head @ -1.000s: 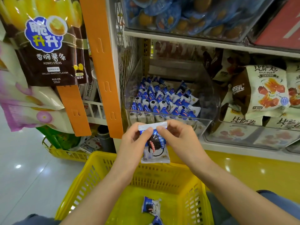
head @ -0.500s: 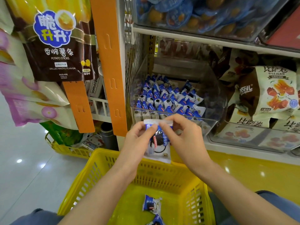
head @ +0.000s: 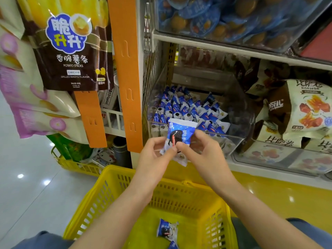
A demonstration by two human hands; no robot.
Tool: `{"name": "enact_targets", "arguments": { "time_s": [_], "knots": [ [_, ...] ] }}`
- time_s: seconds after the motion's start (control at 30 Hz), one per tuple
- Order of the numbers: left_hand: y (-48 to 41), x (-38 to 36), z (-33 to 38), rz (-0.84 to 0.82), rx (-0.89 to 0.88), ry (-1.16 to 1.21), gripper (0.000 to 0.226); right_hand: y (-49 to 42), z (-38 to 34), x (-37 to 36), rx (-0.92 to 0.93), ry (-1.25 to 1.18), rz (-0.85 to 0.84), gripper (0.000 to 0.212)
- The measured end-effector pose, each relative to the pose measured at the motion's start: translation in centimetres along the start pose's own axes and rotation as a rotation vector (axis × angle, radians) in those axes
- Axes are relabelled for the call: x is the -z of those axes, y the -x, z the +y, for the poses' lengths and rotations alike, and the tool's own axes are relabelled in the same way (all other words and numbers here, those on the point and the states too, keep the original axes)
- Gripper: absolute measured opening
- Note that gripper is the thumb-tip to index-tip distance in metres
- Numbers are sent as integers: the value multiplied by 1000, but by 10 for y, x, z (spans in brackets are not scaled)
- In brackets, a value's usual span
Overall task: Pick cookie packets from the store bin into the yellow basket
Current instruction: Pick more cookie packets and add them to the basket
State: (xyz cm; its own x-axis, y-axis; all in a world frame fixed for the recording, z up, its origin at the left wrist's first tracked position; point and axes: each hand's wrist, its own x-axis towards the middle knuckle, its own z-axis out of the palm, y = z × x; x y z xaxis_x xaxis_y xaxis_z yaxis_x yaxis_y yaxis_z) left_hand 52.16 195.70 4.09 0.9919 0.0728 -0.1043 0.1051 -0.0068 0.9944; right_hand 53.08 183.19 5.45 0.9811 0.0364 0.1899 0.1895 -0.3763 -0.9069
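Yellow basket, perforated plastic, lower centre of frame, directly below both hands. Contents: one blue-and-white cookie packet lying on the basket floor, and a second packet just below it, cut off by the bottom edge.

Held packet: same blue-and-white wrapper with a dark cookie printed on it, upright and slightly tilted, at centre frame in front of the bin's front lip and above the basket's far rim. Left hand pinches its lower left edge; right hand pinches its lower right side, fingers curled. The thumb tips nearly meet on the wrapper.

Clear store bin, centre right on the shelf: holds a pile of matching packets, filling mostly the left and front portion.

Neighbouring clear bin, right edge: cream-and-brown snack bags. Upper shelf bin: blue-lidded cups. Upper left: hanging potato sticks bag.
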Motion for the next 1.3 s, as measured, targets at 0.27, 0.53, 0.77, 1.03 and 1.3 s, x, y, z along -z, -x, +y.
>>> {"name": "enact_targets", "arguments": {
  "time_s": [0.27,0.53,0.77,1.03,1.3],
  "knots": [
    [4,-5,1,-130,-6,50,26,3,11,-1,251,376,-46,46],
    [1,-5,3,-65,-9,71,28,-1,8,-2,158,141,4,34],
    [0,-5,-1,-58,-82,-22,27,-4,4,0,7,82,-28,34],
    [-1,-6,-3,-89,-81,-4,21,-8,4,4,-114,-7,50,35],
    [2,-5,4,-99,-22,82,14,1,2,0,173,175,120,24]
  ]
}}
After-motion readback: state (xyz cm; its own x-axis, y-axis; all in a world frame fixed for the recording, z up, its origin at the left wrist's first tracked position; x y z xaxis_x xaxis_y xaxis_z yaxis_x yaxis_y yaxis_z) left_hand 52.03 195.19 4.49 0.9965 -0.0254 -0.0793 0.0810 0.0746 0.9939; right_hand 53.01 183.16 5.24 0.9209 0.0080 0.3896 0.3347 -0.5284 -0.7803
